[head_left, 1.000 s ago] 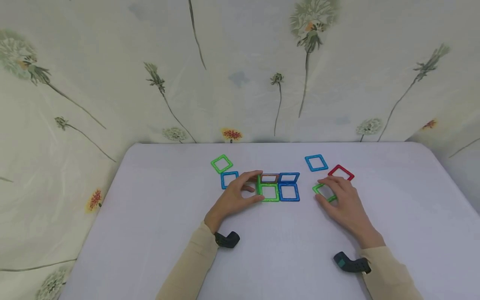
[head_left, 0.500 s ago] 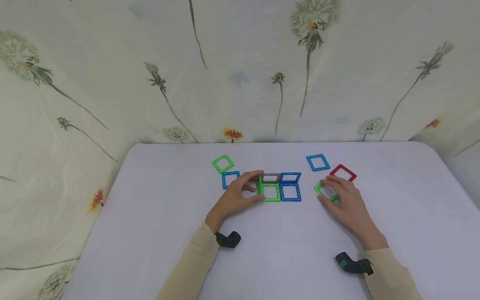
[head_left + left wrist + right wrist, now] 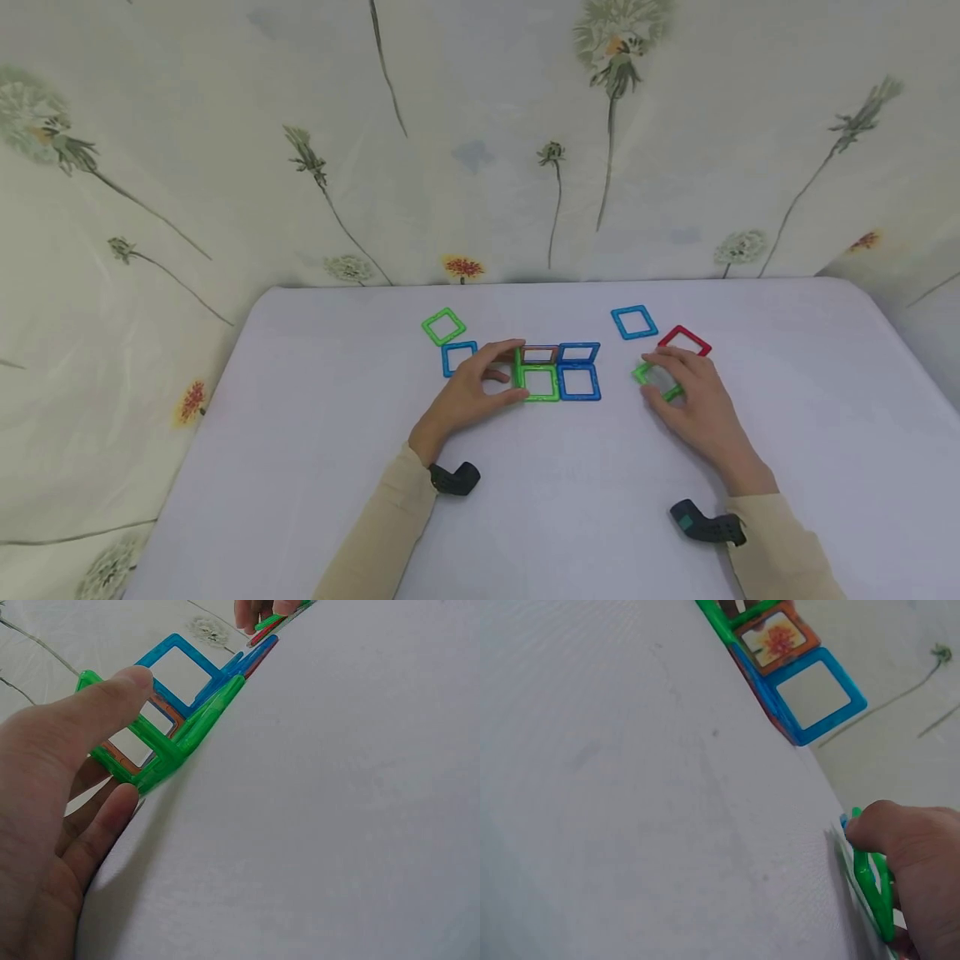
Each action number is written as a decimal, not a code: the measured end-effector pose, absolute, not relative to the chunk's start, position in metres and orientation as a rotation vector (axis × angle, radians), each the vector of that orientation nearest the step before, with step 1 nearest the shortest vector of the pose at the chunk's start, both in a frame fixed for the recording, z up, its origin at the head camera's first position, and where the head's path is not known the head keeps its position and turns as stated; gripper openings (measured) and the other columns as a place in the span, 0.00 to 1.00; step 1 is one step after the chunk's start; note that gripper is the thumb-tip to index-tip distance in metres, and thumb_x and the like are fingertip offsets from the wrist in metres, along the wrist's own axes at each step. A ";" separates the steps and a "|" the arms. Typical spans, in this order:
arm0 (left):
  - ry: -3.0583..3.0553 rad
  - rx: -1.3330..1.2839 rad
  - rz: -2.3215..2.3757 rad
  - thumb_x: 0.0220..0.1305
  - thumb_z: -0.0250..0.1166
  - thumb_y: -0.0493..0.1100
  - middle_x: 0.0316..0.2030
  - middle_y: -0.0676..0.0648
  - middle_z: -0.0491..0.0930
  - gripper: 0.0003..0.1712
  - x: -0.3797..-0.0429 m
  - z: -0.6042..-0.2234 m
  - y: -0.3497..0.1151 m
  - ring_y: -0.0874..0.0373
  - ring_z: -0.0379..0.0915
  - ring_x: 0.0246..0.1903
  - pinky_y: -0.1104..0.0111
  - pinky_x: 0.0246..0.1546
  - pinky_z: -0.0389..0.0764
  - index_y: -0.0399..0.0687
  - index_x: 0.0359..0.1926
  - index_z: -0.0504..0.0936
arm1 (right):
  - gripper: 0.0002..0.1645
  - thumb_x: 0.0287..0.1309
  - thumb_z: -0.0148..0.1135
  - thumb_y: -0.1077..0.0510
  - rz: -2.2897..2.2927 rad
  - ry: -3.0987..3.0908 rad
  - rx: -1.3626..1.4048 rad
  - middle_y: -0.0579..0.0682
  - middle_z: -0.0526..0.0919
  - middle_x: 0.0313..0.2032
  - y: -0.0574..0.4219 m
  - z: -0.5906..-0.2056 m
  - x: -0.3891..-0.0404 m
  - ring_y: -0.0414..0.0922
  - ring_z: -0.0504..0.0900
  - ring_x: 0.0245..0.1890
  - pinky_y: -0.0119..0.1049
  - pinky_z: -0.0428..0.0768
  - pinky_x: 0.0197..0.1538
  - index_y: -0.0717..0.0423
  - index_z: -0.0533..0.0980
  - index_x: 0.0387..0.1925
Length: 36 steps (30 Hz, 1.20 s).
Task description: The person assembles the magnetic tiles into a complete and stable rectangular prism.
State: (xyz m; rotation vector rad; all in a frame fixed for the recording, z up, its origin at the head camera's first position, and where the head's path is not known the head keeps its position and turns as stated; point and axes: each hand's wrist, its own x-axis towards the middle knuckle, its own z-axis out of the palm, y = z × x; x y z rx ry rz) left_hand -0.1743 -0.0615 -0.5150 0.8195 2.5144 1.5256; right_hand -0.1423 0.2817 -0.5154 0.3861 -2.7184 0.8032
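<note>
My left hand [image 3: 474,390] steadies a small structure of square magnetic tiles, thumb and fingers gripping its upright green tile [image 3: 154,739] on the left side. Flat on the table lie a green tile [image 3: 542,399] and a blue tile [image 3: 597,383], edge to edge. Behind them stand an orange tile [image 3: 810,637] and a blue tile [image 3: 840,716], the blue one leaning slightly. To the right, my right hand [image 3: 701,408] pinches a loose green tile [image 3: 865,881] between thumb and fingers, tipped up beside the red tile [image 3: 697,340]; the fingers hide part of it.
A blue tile [image 3: 634,322] lies at the back right. Left of the structure are a green tile [image 3: 433,336] and a blue tile [image 3: 446,362], partly behind my left hand. The white table [image 3: 525,517] ends at a flowered cloth backdrop [image 3: 480,208].
My right hand has shifted slightly right with the green tile, which now tilts up more. My left hand stays at the structure.
</note>
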 end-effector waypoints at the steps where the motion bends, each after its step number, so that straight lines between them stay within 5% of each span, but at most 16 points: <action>1: 2.514 0.819 1.524 0.55 0.69 0.53 0.59 0.59 0.69 0.41 -0.174 -0.515 -0.061 0.66 0.71 0.52 0.76 0.51 0.78 0.61 0.68 0.62 | 0.29 0.48 0.70 0.58 0.808 -2.705 0.391 0.57 0.72 0.57 0.282 -0.515 -0.143 0.56 0.66 0.59 0.62 0.70 0.56 0.49 0.75 0.55; 8: 2.514 0.816 1.509 0.55 0.69 0.54 0.59 0.58 0.70 0.41 -0.175 -0.515 -0.061 0.65 0.72 0.51 0.76 0.51 0.78 0.61 0.68 0.62 | 0.25 0.50 0.68 0.61 0.929 -2.618 0.387 0.56 0.72 0.58 0.283 -0.515 -0.143 0.55 0.65 0.59 0.54 0.68 0.58 0.49 0.77 0.53; 11: 2.513 0.815 1.508 0.55 0.69 0.54 0.59 0.58 0.70 0.41 -0.176 -0.515 -0.060 0.66 0.72 0.51 0.76 0.51 0.78 0.60 0.68 0.62 | 0.25 0.52 0.67 0.62 0.999 -2.585 0.374 0.56 0.72 0.58 0.283 -0.513 -0.143 0.52 0.65 0.60 0.36 0.65 0.62 0.49 0.77 0.54; 16: 2.516 0.810 1.498 0.55 0.68 0.55 0.59 0.59 0.70 0.41 -0.176 -0.515 -0.060 0.66 0.72 0.50 0.76 0.52 0.78 0.60 0.68 0.62 | 0.26 0.52 0.67 0.64 1.071 -2.542 0.370 0.55 0.72 0.58 0.281 -0.510 -0.141 0.35 0.65 0.57 0.11 0.60 0.52 0.51 0.76 0.55; 21: 2.520 0.806 1.497 0.55 0.68 0.54 0.59 0.58 0.70 0.41 -0.175 -0.514 -0.060 0.66 0.72 0.50 0.76 0.52 0.78 0.59 0.68 0.62 | 0.27 0.51 0.66 0.67 1.173 -2.497 0.384 0.55 0.72 0.59 0.280 -0.509 -0.142 0.26 0.65 0.57 0.11 0.66 0.50 0.54 0.75 0.55; 36: 2.504 0.794 1.524 0.55 0.69 0.54 0.59 0.59 0.70 0.41 -0.174 -0.514 -0.062 0.66 0.71 0.51 0.76 0.51 0.78 0.62 0.68 0.62 | 0.26 0.54 0.62 0.71 1.383 -2.501 0.431 0.60 0.69 0.61 0.261 -0.476 -0.127 0.30 0.67 0.61 0.15 0.72 0.54 0.65 0.71 0.56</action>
